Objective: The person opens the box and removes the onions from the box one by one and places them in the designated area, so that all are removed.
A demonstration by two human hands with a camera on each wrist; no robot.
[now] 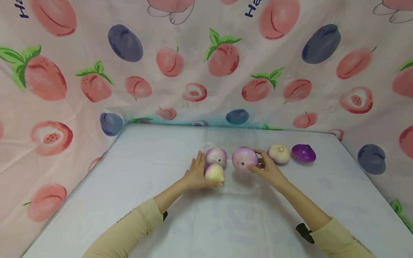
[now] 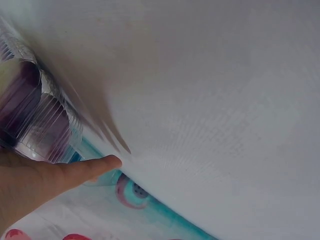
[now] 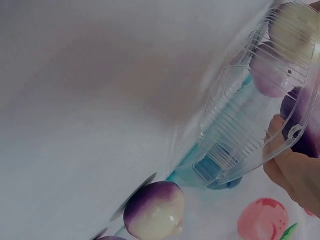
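Note:
A clear plastic box point(image 1: 232, 185) with ribbed walls lies in the middle of the table. Inside, at its left end, are a pale purple onion point(image 1: 217, 157) and, nearer me, a whitish onion point(image 1: 214, 173). My left hand point(image 1: 196, 176) rests along the box's left side, fingers straight and thumb at the near edge. Over the right part of the box, my right hand point(image 1: 270, 171) grips a purple-and-white onion point(image 1: 244, 157). The right wrist view shows this onion point(image 3: 306, 146) by the box wall point(image 3: 220, 137), partly cut off by the frame.
Right of the box, a whitish onion point(image 1: 279, 154) and a deep purple onion point(image 1: 303, 153) sit side by side on the white table point(image 1: 145, 154). A fruit-printed cloth point(image 1: 200, 39) hangs behind the table and along its sides.

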